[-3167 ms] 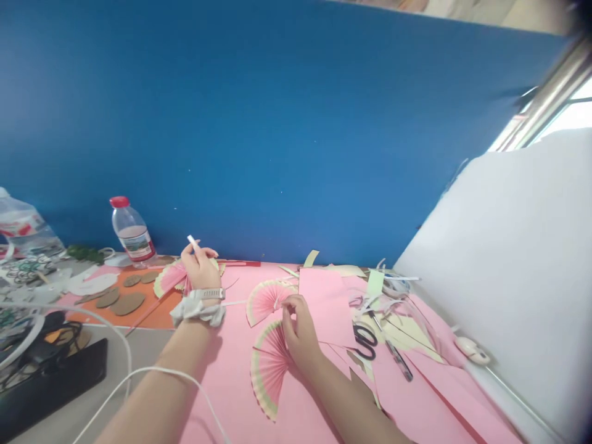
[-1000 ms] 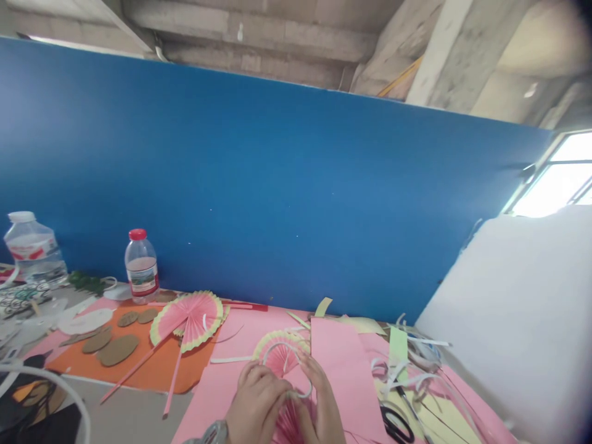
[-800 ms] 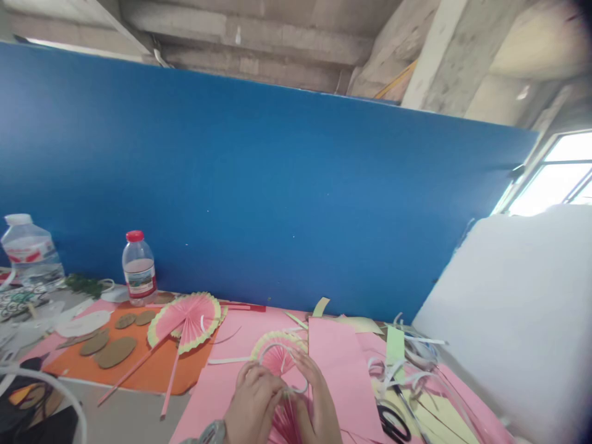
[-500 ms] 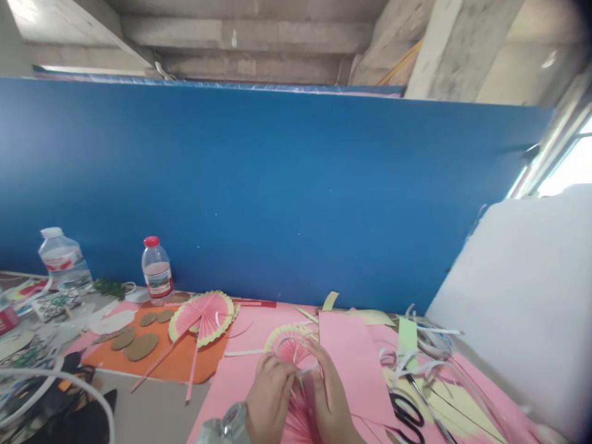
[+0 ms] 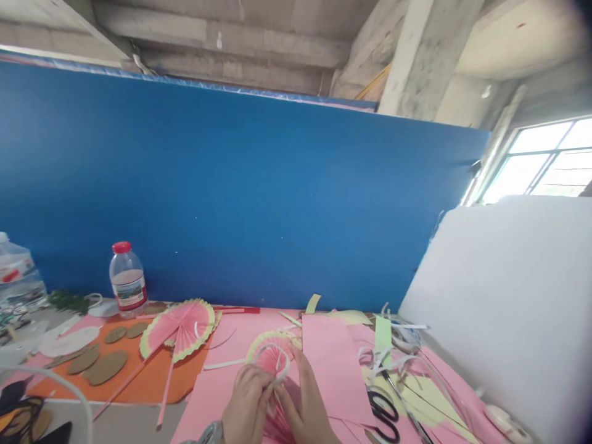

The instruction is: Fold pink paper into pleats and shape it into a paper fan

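Both of my hands meet at the bottom middle over a pleated pink paper fan (image 5: 277, 412). My left hand (image 5: 246, 404) and my right hand (image 5: 309, 408) have their fingers closed around the fan's folds, with a curved white paper strip (image 5: 272, 359) looped just above the fingertips. A second pink fan with a yellow rim (image 5: 272, 349) lies right behind them on the pink sheet (image 5: 217, 388). A finished round fan with stick handles (image 5: 178, 325) lies on the orange sheet (image 5: 143, 382) to the left.
Black scissors (image 5: 383, 412) lie right of my hands among white and pale yellow paper strips (image 5: 402, 364). A red-capped bottle (image 5: 127, 280) stands at the blue partition (image 5: 240, 203); another bottle (image 5: 13, 271) is far left. Brown cardboard ovals (image 5: 104, 365) and a white board (image 5: 499, 308) flank the work.
My left hand came in from the left fan to join the right hand on the pleated fan. Over the last second the hands stay pinched together; the view tilted and shifted.
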`<state>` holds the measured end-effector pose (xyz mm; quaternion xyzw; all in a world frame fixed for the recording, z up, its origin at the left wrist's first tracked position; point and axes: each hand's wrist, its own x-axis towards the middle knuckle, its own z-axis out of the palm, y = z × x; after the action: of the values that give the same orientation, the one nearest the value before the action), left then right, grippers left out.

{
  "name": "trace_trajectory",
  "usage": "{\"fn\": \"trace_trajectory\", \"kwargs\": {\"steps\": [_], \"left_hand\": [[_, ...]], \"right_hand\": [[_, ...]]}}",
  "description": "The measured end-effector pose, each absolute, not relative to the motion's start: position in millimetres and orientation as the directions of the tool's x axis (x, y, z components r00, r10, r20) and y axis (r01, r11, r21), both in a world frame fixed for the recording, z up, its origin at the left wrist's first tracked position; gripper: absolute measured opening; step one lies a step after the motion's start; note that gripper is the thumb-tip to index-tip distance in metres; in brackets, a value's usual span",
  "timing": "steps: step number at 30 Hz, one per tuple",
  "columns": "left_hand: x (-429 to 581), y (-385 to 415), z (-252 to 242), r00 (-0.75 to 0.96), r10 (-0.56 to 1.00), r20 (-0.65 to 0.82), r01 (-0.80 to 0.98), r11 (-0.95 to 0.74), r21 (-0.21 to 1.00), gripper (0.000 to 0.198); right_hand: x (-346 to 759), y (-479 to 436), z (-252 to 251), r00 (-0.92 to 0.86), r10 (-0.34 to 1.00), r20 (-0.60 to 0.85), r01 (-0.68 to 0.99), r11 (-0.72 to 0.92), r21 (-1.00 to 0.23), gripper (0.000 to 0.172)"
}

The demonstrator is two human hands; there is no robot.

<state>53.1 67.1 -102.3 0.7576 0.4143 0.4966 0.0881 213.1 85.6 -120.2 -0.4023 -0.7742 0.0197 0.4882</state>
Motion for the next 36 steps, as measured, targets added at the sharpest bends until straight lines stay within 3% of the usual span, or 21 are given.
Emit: {"fn": "trace_trajectory", "kwargs": {"steps": [2, 5, 6, 16, 21, 24, 29, 36], "left_hand": [[48, 70, -108, 0.151, 0.704, 0.694, 0.539, -0.647, 0.539, 0.023], [42, 73, -116, 0.191, 0.659, 0.727, 0.530, -0.693, 0.489, 0.018], [41, 72, -118, 0.207, 0.662, 0.720, 0.536, -0.693, 0.482, 0.020], [49, 58, -107, 0.139, 0.709, 0.691, 0.424, -0.673, 0.606, 0.030], [50, 57, -103, 0.162, 0.801, 0.576, 0.374, -0.590, 0.716, 0.021], [50, 56, -99, 0.187, 0.843, 0.504, 0.361, -0.536, 0.763, 0.020], [50, 53, -93, 0.208, 0.865, 0.457, 0.383, -0.502, 0.776, 0.018], [52, 52, -85, 0.233, 0.879, 0.417, 0.373, -0.476, 0.796, 0.019]], "right_hand": [[212, 89, -122, -0.213, 0.516, 0.830, 0.645, 0.712, -0.277, 0.061], [209, 89, -119, -0.338, 0.260, 0.904, 0.624, 0.781, 0.010, 0.052], [209, 87, -117, -0.370, 0.273, 0.888, 0.626, 0.780, 0.021, 0.052], [213, 69, -103, -0.446, 0.500, 0.742, 0.603, 0.781, -0.164, 0.063], [215, 67, -97, -0.485, 0.513, 0.708, 0.571, 0.799, -0.188, 0.058], [215, 66, -92, -0.480, 0.553, 0.681, 0.536, 0.799, -0.271, 0.055], [212, 66, -88, -0.467, 0.579, 0.669, 0.452, 0.806, -0.382, 0.052], [209, 67, -85, -0.450, 0.563, 0.693, 0.390, 0.822, -0.415, 0.057]]}}
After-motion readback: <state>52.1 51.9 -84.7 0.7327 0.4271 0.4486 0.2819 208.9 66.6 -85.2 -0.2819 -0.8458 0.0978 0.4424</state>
